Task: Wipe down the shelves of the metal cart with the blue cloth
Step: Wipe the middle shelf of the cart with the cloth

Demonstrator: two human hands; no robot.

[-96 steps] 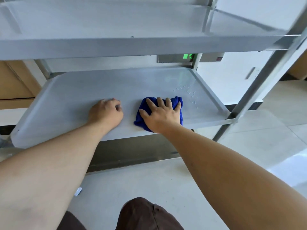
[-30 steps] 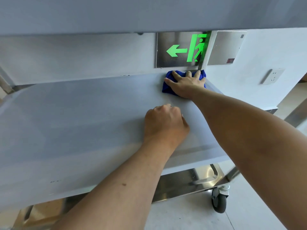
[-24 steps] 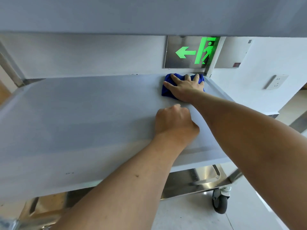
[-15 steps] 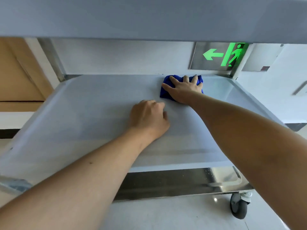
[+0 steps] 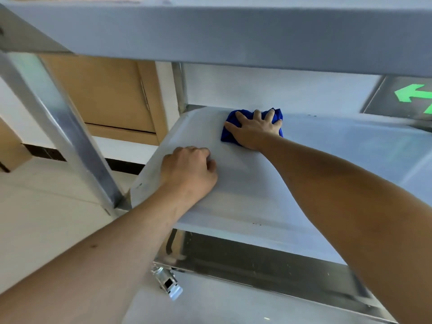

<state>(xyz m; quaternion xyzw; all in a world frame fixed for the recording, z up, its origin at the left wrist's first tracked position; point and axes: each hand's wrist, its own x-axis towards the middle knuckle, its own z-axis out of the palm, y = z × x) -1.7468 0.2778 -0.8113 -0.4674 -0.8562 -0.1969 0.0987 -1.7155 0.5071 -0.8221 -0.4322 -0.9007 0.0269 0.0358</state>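
Note:
The blue cloth (image 5: 233,133) lies bunched at the back of the metal cart's middle shelf (image 5: 339,164), near its left rear corner. My right hand (image 5: 254,130) presses flat on the cloth with fingers spread, covering most of it. My left hand (image 5: 190,169) rests as a loose fist on the bare shelf, nearer the front left edge, holding nothing. The top shelf (image 5: 233,31) spans the view above both hands.
The cart's slanted metal post (image 5: 70,141) stands at the left. A lower shelf (image 5: 268,265) and a caster (image 5: 169,284) show below. Behind are a white wall, a wooden door (image 5: 105,94) and a green exit sign (image 5: 406,94). Pale floor lies at left.
My right hand has slid the cloth leftward along the shelf's back edge, from the right rear corner toward the left rear. My left hand has moved left too. The view has swung left.

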